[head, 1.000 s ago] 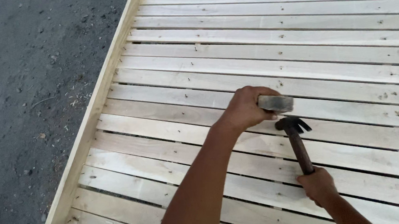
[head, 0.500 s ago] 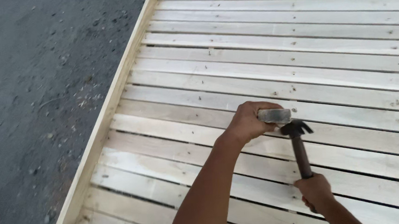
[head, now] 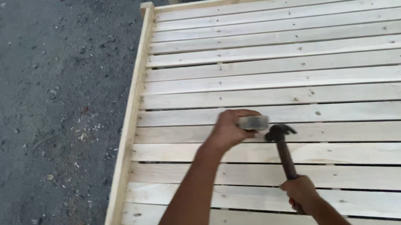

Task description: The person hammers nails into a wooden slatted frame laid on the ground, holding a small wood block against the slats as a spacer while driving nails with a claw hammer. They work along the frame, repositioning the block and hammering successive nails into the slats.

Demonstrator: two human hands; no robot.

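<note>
My left hand [head: 230,129] is closed around a small pale block [head: 254,122] and rests on a slat of the wooden slatted panel [head: 301,79]. My right hand [head: 300,192] grips the lower end of a claw hammer's handle. The dark hammer head [head: 279,132] sits just right of the block, low over the same slat. Both forearms reach in from the bottom of the view.
The panel's raised side rail [head: 132,117] runs along its left edge, with a corner post [head: 146,8] at the top. Left of it lies dark gravel ground [head: 45,114] with scattered wood chips. Nail marks dot the slats.
The view has shifted so more of the panel's far end shows. My hands stay on the block and hammer, with the hammer head still close beside the block.
</note>
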